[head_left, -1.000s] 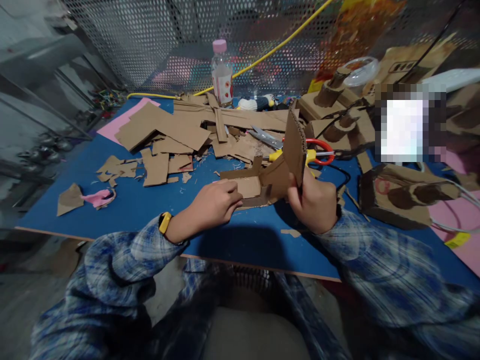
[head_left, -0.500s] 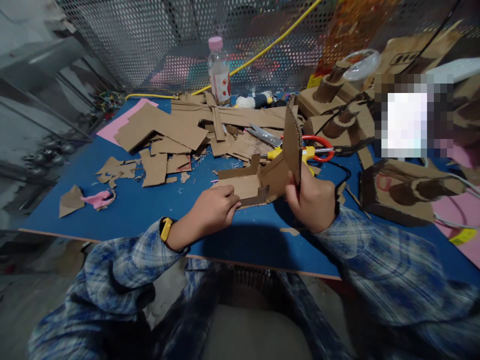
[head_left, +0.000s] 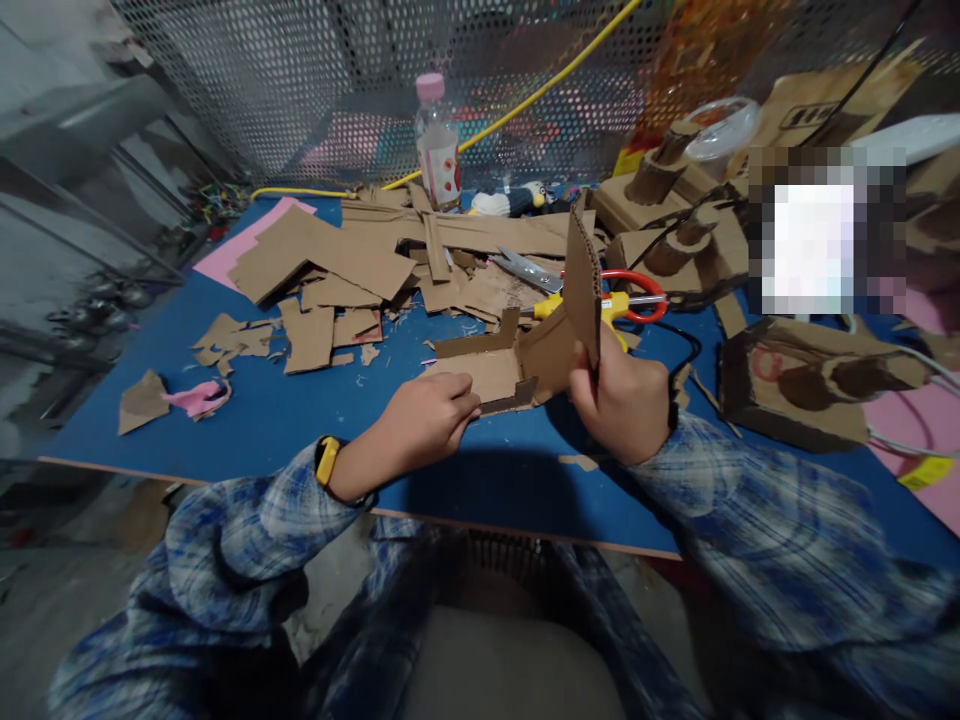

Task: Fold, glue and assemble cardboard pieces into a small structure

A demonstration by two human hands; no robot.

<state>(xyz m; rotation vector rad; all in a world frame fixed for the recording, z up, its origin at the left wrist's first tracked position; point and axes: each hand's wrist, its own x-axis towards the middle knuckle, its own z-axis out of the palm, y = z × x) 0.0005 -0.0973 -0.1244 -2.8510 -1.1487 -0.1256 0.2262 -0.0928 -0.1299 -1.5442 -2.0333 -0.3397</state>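
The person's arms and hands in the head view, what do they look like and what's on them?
Both arms wear long, loose plaid sleeves in blue, dark blue and greyish white. The left hand and right hand are gloveless. A bright yellow wristband, possibly a watch, sits at the left wrist; I can't make out any markings on it.

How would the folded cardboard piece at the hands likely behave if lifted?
The folded cardboard piece is probably light for its size, being thin-walled and open. Its upright panel, gripped by the right hand, looks fairly stiff, given its corrugated edge. The low walls are narrow and might bend if pushed.
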